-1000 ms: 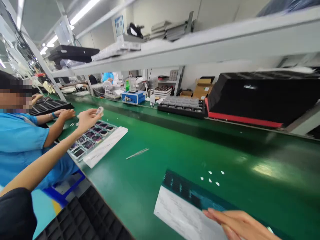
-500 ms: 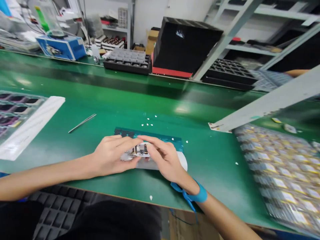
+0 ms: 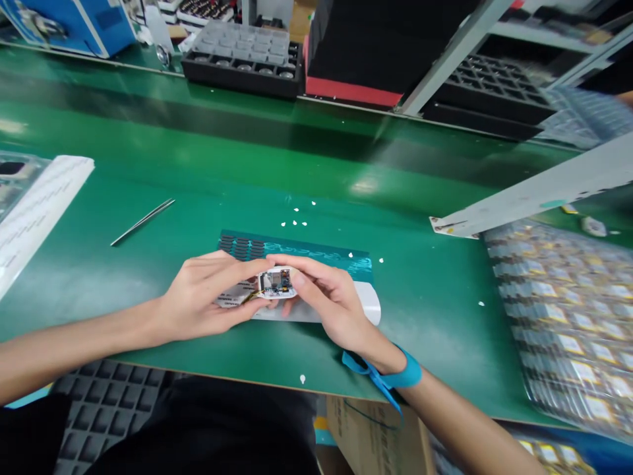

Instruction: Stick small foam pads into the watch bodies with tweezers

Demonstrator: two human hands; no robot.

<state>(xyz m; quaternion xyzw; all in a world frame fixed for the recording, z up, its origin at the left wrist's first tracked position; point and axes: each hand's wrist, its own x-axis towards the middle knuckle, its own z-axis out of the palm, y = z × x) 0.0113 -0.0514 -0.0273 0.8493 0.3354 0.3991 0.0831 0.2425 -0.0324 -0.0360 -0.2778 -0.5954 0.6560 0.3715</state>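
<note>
A small white-framed device [image 3: 277, 284] with an exposed circuit board faces up between both hands. My left hand [image 3: 212, 293] pinches its left side, fingers along the top and thumb below, beside thin yellowish wires. My right hand [image 3: 331, 297] grips its right side, the thumb on the board's edge and the fingers behind. A blue band circles the right wrist. Beneath the hands lie a teal sheet [image 3: 316, 254] with dark strips at its left and a white curled sheet [image 3: 366, 302], partly hidden.
Tweezers [image 3: 143, 222] lie to the left, near a white strip [image 3: 54, 204] and a clear tray. Small white bits dot the green table [image 3: 222, 171]. A slanted white post [image 3: 534, 185] and a stacked clear tray of parts [image 3: 564, 316] stand right. Black trays line the back.
The view has moved in closer and tilted down. The device now shows its board more fully between the hands, and the left hand's fingers have drawn back to its left edge.
</note>
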